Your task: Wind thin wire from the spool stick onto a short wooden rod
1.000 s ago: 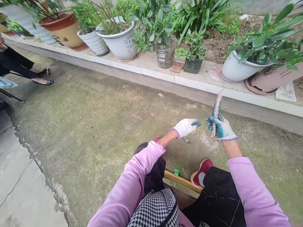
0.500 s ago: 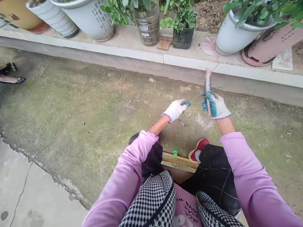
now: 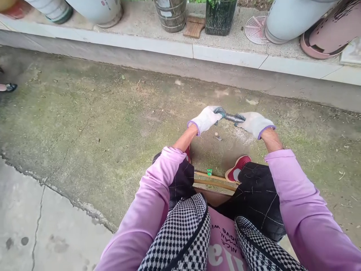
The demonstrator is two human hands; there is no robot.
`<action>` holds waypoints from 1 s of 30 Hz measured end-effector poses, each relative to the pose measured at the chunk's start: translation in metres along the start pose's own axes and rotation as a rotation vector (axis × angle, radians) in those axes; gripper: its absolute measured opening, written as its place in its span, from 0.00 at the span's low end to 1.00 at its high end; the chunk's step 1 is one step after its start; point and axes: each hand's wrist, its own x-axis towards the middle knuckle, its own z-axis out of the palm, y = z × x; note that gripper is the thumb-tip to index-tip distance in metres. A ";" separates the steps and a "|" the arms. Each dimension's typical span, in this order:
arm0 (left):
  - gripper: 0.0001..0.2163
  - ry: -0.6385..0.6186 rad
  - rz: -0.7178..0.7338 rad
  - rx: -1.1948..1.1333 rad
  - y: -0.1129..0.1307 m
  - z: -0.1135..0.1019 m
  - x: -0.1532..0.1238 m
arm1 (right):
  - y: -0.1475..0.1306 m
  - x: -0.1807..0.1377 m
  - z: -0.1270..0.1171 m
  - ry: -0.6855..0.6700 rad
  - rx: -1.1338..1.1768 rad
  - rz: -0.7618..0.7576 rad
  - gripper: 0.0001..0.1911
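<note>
A short stick (image 3: 231, 118), wound with thin silvery wire or line, lies roughly level between my two hands above the ground. My left hand (image 3: 207, 118), in a white glove with blue-green fingers, is closed around its left end. On the other end, my right hand (image 3: 254, 123) in the matching glove grips it with the fingers pressed together. Both ends of the stick are hidden by the gloves. Below it, a small short piece (image 3: 218, 136) rests on the ground; its kind is too small to make out.
A raised ledge (image 3: 163, 47) with several plant pots, including a white pot (image 3: 295, 20) and a dark square pot (image 3: 220, 17), runs across the front. Between my feet are wooden bars (image 3: 216, 180) with a green wrapper (image 3: 209, 172). Another person's shoe (image 3: 11, 87) shows at far left.
The stick has turned from upright to nearly level and come lower. My left hand, earlier pulling a thin strand out from it, now holds its left end. The view has tilted down.
</note>
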 end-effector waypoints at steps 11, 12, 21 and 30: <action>0.11 -0.038 0.069 0.161 -0.004 -0.022 0.000 | -0.001 -0.027 -0.003 -0.325 0.337 0.004 0.18; 0.10 -0.053 0.044 0.095 -0.004 -0.021 0.001 | -0.003 -0.030 -0.004 -0.346 0.375 0.004 0.20; 0.10 -0.115 -0.058 -0.227 -0.002 -0.018 0.010 | -0.010 -0.040 -0.013 -0.349 0.632 -0.096 0.26; 0.11 -0.194 -0.011 -0.343 -0.029 -0.006 0.016 | -0.016 -0.035 -0.005 -0.332 0.614 -0.108 0.22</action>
